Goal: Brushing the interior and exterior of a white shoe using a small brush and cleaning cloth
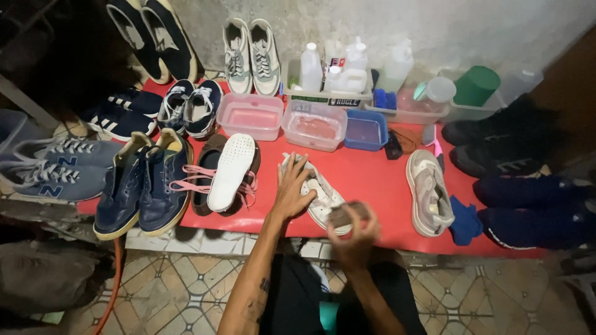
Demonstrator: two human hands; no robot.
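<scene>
A dirty white sneaker (324, 197) lies on its side on the red table (372, 180), near the front edge. My left hand (292, 186) presses flat on its upper, fingers spread. My right hand (355, 232), blurred, hovers at the sneaker's toe end and grips a small brown brush (345, 214). The matching white sneaker (428, 192) lies to the right, apart from both hands. Beside it sits a blue cloth (465, 220).
Two pink-tinted tubs (251, 116) (315, 126) and a blue tub (365, 130) stand behind. White bottles (310, 68) fill a tray at the wall. Navy boots (141, 183), a white insole (231, 170) with pink laces, and several other shoes crowd both sides.
</scene>
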